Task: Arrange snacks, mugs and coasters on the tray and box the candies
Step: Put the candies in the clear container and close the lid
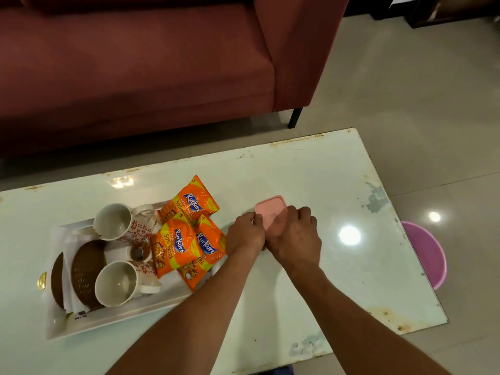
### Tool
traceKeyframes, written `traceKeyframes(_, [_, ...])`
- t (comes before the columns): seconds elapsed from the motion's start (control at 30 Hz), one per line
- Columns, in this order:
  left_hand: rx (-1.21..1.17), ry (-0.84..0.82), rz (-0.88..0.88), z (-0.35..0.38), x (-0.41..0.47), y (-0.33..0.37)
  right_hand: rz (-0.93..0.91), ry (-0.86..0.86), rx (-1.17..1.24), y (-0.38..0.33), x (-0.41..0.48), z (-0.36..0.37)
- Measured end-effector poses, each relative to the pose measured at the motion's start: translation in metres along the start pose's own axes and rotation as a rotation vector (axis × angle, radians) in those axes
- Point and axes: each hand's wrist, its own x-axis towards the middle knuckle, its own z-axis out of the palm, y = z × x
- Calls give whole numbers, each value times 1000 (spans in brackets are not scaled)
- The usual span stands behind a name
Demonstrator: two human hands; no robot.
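Note:
A small box with a pink lid point(270, 209) sits on the white table, right of the tray. My left hand point(244, 235) grips its left side and my right hand point(293, 236) presses on top of the lid, hiding the box's body. The white tray point(113, 318) at the left holds two white floral mugs point(115, 221) point(119, 284), two brown round coasters point(88, 269), a small cup with a spoon point(139, 253) and three orange snack packets point(189, 201) point(173, 249) point(208, 253). No candies are visible.
The white table point(338, 180) has worn, rusty edges and ends close at the right. A maroon sofa point(135, 63) stands beyond the far edge. A pink stool or tub point(427, 253) stands on the tiled floor to the right.

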Motion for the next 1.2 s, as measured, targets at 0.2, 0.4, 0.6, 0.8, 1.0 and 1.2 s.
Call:
traceKeyframes(0.2, [11, 4, -13, 0, 4, 1, 26, 12, 22, 0, 0, 2])
traceKeyframes(0.4, [39, 4, -49, 2, 11, 1, 21, 52, 73, 9, -6, 19])
traceKeyframes(0.6, [135, -4, -131, 0, 17, 10, -2, 30, 126, 15, -7, 25])
traceKeyframes(0.8, [348, 0, -78, -21, 16, 20, 65, -50, 396, 17, -6, 22])
traceKeyframes(1.0, [451, -29, -33, -57, 21, 7, 118, -86, 479, -10, -13, 26])
traceKeyframes(1.2, [551, -122, -48, -76, 13, -5, 115, -87, 459, -24, -20, 34])
